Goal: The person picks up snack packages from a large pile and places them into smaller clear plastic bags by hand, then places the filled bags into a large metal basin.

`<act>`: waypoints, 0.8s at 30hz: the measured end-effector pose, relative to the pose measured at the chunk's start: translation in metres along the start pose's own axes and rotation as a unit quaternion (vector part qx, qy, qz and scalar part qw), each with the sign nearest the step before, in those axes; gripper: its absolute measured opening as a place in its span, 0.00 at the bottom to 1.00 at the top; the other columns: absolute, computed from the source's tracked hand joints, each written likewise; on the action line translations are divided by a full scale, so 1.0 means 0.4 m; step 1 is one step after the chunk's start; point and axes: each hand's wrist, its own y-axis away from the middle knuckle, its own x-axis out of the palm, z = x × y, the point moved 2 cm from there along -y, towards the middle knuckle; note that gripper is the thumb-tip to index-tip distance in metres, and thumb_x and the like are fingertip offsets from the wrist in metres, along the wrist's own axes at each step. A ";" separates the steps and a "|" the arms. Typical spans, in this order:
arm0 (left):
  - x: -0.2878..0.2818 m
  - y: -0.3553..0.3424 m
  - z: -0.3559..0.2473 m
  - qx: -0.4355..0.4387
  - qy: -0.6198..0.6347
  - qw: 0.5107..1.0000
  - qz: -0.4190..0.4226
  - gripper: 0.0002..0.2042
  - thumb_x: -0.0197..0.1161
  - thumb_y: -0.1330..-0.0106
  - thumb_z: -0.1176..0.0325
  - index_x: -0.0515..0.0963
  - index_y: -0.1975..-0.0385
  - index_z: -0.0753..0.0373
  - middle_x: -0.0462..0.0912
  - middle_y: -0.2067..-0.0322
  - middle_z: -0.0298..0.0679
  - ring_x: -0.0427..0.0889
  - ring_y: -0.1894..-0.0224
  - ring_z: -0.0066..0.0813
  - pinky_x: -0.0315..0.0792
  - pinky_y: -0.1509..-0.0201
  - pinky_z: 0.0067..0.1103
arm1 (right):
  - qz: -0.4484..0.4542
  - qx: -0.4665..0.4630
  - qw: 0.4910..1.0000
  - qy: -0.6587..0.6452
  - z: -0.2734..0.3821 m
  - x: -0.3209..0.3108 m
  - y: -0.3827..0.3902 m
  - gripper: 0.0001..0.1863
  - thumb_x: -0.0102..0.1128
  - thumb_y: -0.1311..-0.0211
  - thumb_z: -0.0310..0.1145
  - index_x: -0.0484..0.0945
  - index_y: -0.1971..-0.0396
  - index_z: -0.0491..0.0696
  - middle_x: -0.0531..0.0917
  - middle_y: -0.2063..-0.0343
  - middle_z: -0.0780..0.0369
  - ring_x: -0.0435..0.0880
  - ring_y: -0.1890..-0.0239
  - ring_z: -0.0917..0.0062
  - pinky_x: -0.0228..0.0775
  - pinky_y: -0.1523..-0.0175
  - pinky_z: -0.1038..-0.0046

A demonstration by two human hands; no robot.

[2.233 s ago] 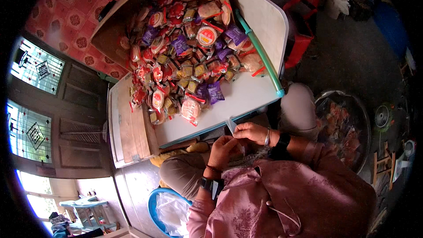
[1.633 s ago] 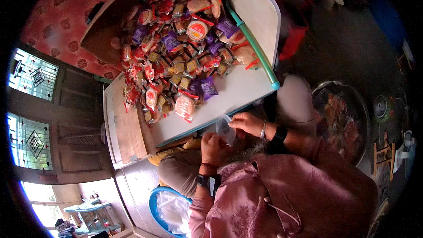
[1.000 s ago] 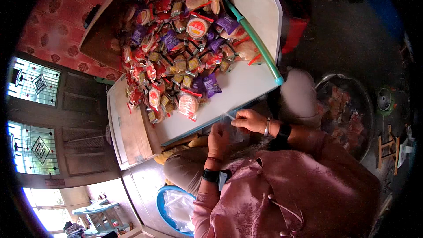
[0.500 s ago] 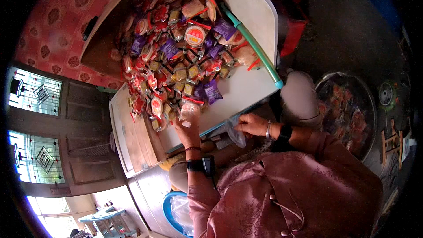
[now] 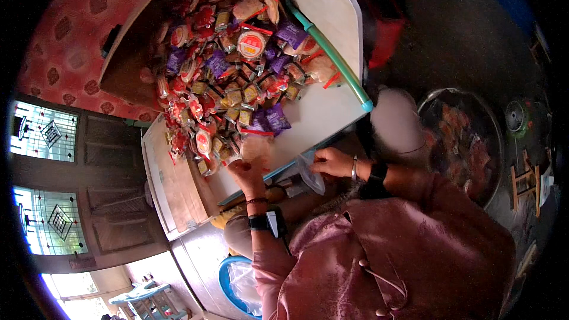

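Note:
My left hand [image 5: 243, 169] is at the lower edge of a pile of wrapped snacks, fingers closed on a large pale pink round pack [image 5: 255, 149], slightly blurred. My right hand [image 5: 329, 163] grips a clear plastic bag [image 5: 311, 178] that hangs over my lap, below the front edge of the white tabletop [image 5: 315, 121]. The pile holds red-and-white round packs [image 5: 251, 44], purple packets [image 5: 275, 118] and small gold squares [image 5: 244, 117], inside a cardboard surround [image 5: 125, 79]. A green tube [image 5: 335, 56] lies along the pile's right side.
A wooden board [image 5: 178, 178] forms the table's left end. A blue basin [image 5: 224, 278] with plastic bags is at lower left. At right are a large round metal-rimmed container [image 5: 499, 142] of wrapped items, a fan [image 5: 514, 115] and a small wooden stool [image 5: 524, 184].
My left hand has left the bag and moved up-left to the pile, closing on the pink pack. My right hand stays on the bag, which now hangs down.

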 end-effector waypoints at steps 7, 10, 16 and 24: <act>-0.021 0.100 -0.198 -0.162 0.238 0.949 0.129 0.14 0.57 0.42 0.77 0.61 0.61 0.60 0.73 0.73 0.38 0.75 0.75 0.24 0.65 0.79 0.16 | 0.035 0.094 0.994 -0.040 0.021 -0.009 0.017 0.16 0.58 0.42 0.42 0.75 0.77 0.43 0.78 0.83 0.59 0.77 0.82 0.76 0.68 0.73 0.70; -0.031 0.141 -0.216 -0.165 0.203 0.943 0.208 0.14 0.56 0.43 0.77 0.61 0.60 0.60 0.73 0.74 0.36 0.74 0.78 0.23 0.65 0.80 0.16 | 0.038 0.061 0.995 -0.074 0.025 -0.006 0.017 0.14 0.57 0.39 0.39 0.71 0.78 0.45 0.74 0.85 0.67 0.72 0.85 0.85 0.64 0.81 0.81; -0.020 0.183 -0.137 -0.058 0.030 0.959 0.277 0.17 0.60 0.47 0.78 0.63 0.60 0.60 0.68 0.75 0.31 0.69 0.75 0.17 0.66 0.75 0.14 | -0.003 0.038 0.999 -0.010 0.035 -0.013 0.014 0.18 0.55 0.41 0.43 0.74 0.77 0.42 0.77 0.82 0.56 0.78 0.77 0.72 0.69 0.70 0.68; 0.008 0.235 -0.140 0.002 -0.010 0.968 0.249 0.19 0.65 0.48 0.74 0.65 0.58 0.63 0.68 0.73 0.31 0.68 0.71 0.18 0.68 0.69 0.17 | -0.001 -0.052 0.999 0.011 0.051 -0.010 0.023 0.12 0.55 0.40 0.37 0.73 0.73 0.42 0.76 0.82 0.64 0.74 0.79 0.82 0.67 0.73 0.76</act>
